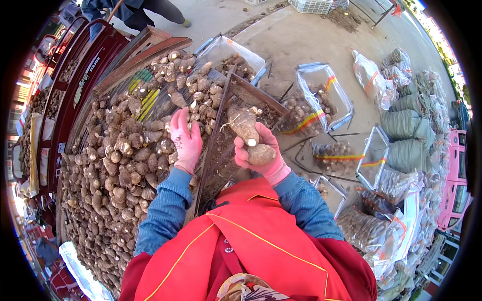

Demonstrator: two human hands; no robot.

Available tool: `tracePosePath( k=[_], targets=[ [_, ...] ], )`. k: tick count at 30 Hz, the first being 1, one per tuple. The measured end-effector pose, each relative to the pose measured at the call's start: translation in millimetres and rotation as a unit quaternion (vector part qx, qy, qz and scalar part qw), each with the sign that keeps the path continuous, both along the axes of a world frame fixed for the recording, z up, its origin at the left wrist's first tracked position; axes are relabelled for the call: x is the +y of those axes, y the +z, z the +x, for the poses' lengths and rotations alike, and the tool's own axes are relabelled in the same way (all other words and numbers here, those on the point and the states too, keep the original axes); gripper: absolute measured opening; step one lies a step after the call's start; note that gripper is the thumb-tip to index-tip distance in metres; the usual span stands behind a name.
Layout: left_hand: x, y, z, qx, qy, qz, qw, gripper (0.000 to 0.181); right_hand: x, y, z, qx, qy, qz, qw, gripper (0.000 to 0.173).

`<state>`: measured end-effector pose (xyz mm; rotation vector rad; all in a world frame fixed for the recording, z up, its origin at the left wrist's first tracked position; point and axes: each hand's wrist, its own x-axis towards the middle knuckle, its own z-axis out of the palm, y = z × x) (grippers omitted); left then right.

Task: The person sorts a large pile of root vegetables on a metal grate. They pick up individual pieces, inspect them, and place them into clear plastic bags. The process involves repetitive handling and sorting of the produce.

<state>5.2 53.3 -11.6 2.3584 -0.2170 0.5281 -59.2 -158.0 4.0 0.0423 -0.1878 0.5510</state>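
Observation:
My right hand (274,161), in a pink work glove, grips a large brown taro corm (241,121) with a pale cut end. A smaller taro corm (260,155) sits in the same palm. Both are above a dirt-strewn metal ledge (222,161) at the front of the sorting table. My left hand (185,145), gloved alike, has its thumb and fingers apart over the edge of a big heap of taro corms (116,165). Its fingertips are beside corms in the heap; I see nothing held there. Yellow-striped slats (150,102) show through the heap.
Frame-held clear bags (324,98) with taro stand right of the table, among thin metal legs. Filled sacks (404,124) are stacked farther right. A dark red truck bed (84,86) borders the left; a person (131,13) stands at the upper left. White crates (310,5) lie at the top.

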Motion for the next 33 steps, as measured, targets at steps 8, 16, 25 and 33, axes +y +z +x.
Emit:
tracePosePath(
  k=[8, 16, 25, 33],
  targets=[
    [-48, 59, -24, 0.354, -0.187, -0.364, 0.841, 0.041, 6, 38, -12, 0.016, 0.040, -0.366, 0.930, 0.043],
    [-52, 44, -6, 0.305, -0.077, -0.386, 0.867, 0.039, -20, 3, -44, 0.029, -0.015, 0.057, 0.998, 0.046],
    [-19, -22, -15, 0.056, -0.150, 0.222, 0.962, 0.063, -107, -28, -121, 0.225, -0.254, -0.086, 0.937, 0.042],
    [-15, -33, -15, 0.120, -0.202, 0.120, 0.965, 0.068, -190, -105, -289, 0.482, -0.451, -0.224, 0.717, 0.032]
  ],
)
